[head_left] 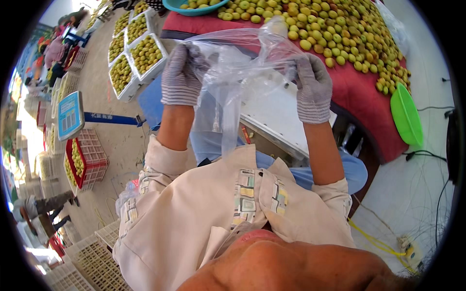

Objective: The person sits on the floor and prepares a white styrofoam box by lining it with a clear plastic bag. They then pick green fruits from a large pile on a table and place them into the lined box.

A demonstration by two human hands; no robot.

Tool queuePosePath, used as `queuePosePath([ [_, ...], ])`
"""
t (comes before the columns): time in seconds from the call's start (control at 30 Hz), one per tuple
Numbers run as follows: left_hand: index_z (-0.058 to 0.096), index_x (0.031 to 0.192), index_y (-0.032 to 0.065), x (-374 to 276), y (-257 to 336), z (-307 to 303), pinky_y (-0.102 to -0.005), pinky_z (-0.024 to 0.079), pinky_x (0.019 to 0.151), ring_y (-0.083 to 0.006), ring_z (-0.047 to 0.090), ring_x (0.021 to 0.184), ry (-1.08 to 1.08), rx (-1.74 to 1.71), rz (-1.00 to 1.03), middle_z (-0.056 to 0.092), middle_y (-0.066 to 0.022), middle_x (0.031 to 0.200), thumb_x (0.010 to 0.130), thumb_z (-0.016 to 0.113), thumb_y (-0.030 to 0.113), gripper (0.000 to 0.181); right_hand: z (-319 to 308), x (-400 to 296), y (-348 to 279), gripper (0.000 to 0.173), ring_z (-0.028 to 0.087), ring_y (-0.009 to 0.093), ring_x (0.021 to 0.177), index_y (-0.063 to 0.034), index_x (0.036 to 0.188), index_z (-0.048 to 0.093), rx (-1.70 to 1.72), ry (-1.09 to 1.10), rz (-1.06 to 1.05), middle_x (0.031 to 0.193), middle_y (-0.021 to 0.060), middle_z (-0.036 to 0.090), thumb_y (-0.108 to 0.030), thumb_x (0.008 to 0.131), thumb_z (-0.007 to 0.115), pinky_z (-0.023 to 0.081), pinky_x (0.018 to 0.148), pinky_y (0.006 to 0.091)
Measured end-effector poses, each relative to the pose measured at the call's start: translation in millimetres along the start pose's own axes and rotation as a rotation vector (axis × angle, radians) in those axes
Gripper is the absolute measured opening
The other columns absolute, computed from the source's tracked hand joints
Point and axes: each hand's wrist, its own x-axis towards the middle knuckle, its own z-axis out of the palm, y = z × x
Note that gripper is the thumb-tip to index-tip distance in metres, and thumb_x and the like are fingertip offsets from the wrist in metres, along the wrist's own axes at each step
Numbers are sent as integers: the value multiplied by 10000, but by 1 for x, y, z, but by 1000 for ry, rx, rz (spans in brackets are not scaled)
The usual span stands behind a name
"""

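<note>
A clear thin plastic bag (233, 69) is stretched between my two gloved hands in front of my chest. My left hand (182, 74), in a grey striped knit glove, grips one side of its edge. On the opposite side my right hand (314, 87), gloved the same way, pinches the plastic between thumb and fingers. A loose strip of the bag hangs down towards my shirt. Beneath it is a white foam box (271, 109), partly hidden by the plastic. Beyond my hands, a large heap of green-yellow jujube-like fruit (327, 32) lies on a red padded cloth (358, 91).
White foam boxes of fruit (145, 54) stand on the floor at upper left. A platform scale's display (70, 115) rises at left, near a red-lined crate (87, 160). A green basin (407, 115) leans at right; a teal basin (194, 10) sits at the top. Cables (426, 154) cross the right floor.
</note>
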Motion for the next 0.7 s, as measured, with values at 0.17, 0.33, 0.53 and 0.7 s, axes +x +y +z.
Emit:
queuePosePath([
  [0.17, 582, 960, 24, 22, -1, 4, -417, 529, 763, -247, 627, 848, 88, -53, 2, 642, -116, 914, 888, 538, 147, 149, -26, 8, -8, 141, 583, 112, 778, -7, 963, 578, 193, 58, -1, 863, 47, 616, -128, 895, 553, 489, 718, 254],
  [0.33, 584, 952, 14, 42, 3, -6, -388, 544, 746, -234, 631, 825, 256, 33, -117, 642, -110, 925, 888, 546, 156, 160, -50, 19, 0, 179, 607, 197, 905, -2, 1016, 574, 831, 225, 328, 958, 95, 631, -125, 910, 498, 497, 852, 376],
  [0.53, 570, 851, 47, 36, 2, -9, -324, 542, 652, -192, 605, 688, 217, -412, -162, 611, -54, 785, 869, 475, 71, 100, -94, 23, 12, 132, 478, 78, 536, -72, 837, 508, 1192, 101, 326, 649, -29, 500, -157, 918, 450, 431, 541, 206],
  [0.7, 484, 708, 96, 21, 20, 26, -246, 421, 487, -100, 456, 479, 166, -325, -193, 459, 21, 579, 890, 371, 95, 213, -119, 11, -7, 215, 244, 33, 362, -112, 757, 434, 1141, -169, 289, 528, -63, 274, -211, 946, 406, 181, 317, 197],
])
